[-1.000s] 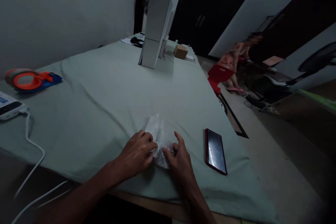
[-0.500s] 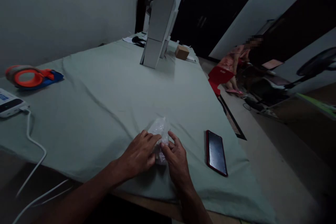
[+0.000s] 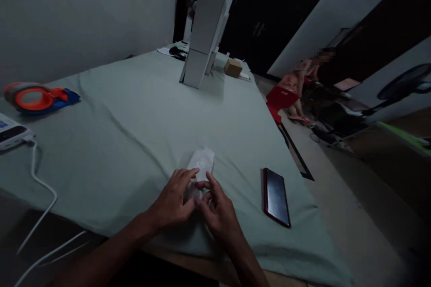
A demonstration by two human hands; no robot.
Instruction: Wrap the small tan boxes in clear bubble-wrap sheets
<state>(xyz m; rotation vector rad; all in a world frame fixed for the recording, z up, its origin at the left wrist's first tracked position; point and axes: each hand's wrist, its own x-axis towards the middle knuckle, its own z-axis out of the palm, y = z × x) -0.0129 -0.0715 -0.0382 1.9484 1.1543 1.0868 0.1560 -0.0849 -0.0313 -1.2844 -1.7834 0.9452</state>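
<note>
A small piece of translucent bubble wrap (image 3: 202,160) lies on the cloth-covered table (image 3: 141,112) near its front edge; whether something is inside it I cannot make out. My left hand (image 3: 173,197) grips its near left side, fingers bent over the top and thumb low. From the right, my right hand (image 3: 218,206) pinches the near end between thumb and curled fingers. Part of the near end is hidden under both hands. To the right of them a phone with a red-edged case (image 3: 276,197) lies face up.
On the left are an orange and blue tape dispenser (image 3: 42,97) and a white device (image 3: 13,132) with a cable. Tall white boxes (image 3: 205,31) and a brown carton (image 3: 233,67) stand farther back. A person (image 3: 299,76) sits beyond the table's right side.
My hands have shifted on the bubble wrap, the right one moving slightly left and down. More of the wrap's far end now shows, lying flatter.
</note>
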